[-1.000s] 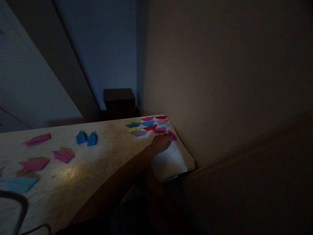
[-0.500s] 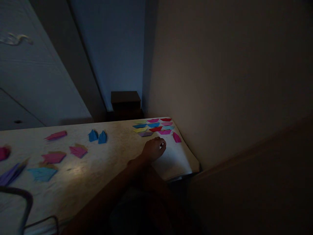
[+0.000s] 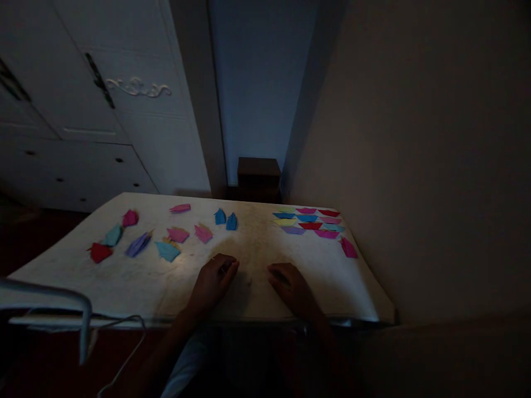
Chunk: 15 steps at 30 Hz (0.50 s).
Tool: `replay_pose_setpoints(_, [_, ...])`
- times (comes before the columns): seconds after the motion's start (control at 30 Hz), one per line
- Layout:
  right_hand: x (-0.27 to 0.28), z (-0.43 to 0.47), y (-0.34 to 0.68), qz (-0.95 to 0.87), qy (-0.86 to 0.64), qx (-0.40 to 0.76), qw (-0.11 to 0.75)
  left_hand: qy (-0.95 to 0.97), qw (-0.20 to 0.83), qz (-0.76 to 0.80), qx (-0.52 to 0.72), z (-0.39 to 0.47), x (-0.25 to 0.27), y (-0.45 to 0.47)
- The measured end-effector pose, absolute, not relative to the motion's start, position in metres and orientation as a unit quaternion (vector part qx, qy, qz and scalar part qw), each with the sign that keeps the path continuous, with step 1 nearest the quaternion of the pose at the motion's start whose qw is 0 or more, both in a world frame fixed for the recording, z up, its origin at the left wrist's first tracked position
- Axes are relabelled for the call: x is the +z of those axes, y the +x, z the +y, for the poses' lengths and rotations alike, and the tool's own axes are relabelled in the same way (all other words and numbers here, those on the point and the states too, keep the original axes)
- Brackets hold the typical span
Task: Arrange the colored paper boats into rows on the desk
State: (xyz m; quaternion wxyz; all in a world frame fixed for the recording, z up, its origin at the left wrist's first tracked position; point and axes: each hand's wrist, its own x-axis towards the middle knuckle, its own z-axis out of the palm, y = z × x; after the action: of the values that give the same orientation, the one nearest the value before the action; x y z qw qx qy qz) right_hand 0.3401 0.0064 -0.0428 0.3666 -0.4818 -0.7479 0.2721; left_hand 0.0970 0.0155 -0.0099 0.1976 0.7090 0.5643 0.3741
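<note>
My left hand [image 3: 213,281] hovers above or rests on the pale tabletop [image 3: 253,301], thumb and fingertips curled together with nothing visible in them. To its right, my right hand [image 3: 292,288] has loosely bent fingers, with a gap between thumb and fingertips. Two blue folded papers [image 3: 231,221] stand side by side beyond my left hand. A pink folded paper [image 3: 203,233] lies nearest to it on the left. Beyond my right hand, rows of colourful boat-shaped folded papers [image 3: 310,226] lie close together. A magenta folded paper [image 3: 348,247] sits by the right edge.
More folded papers are spread across the left, among them a red one [image 3: 100,252], a purple one [image 3: 138,244] and a light blue one [image 3: 167,251]. A bent metal tube [image 3: 85,315] and a cable [image 3: 133,354] are at lower left. A wall [image 3: 415,166] borders the right side.
The view has swung left and shows more of the table. My hands, crossed or overlapping before, are now apart, my left hand having drawn back from beside the boat-shaped papers.
</note>
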Motion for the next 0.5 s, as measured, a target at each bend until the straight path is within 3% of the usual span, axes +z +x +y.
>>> replay_pose_setpoints(0.33, [-0.047, 0.006, 0.342, -0.714, -0.535, 0.298, 0.339, 0.698, 0.091, 0.673, 0.229, -0.001, -0.023, 0.046])
replay_pose_setpoints(0.5, [-0.037, 0.01, 0.339, -0.702, -0.55, 0.322, 0.317, 0.729, 0.056, 0.622, 0.281, -0.009, -0.031, 0.047])
